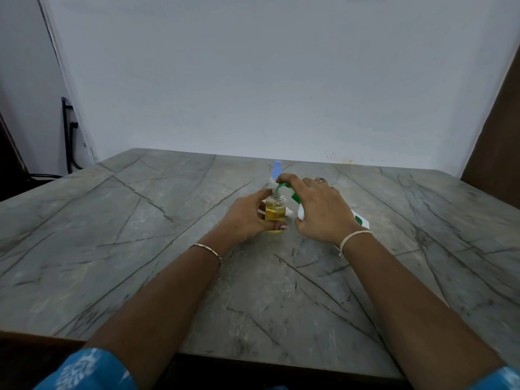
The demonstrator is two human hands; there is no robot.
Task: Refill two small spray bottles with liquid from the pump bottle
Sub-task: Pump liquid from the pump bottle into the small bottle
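Left hand wraps small bottle; right hand tilts pump bottle

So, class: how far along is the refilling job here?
Done: nothing looks finished. In hand: the left hand steadies an uncapped small bottle, partly full of yellow liquid, while the right hand holds the pump bottle's green nozzle at its mouth. Left: topping up, capping, then the blue-capped bottle behind.
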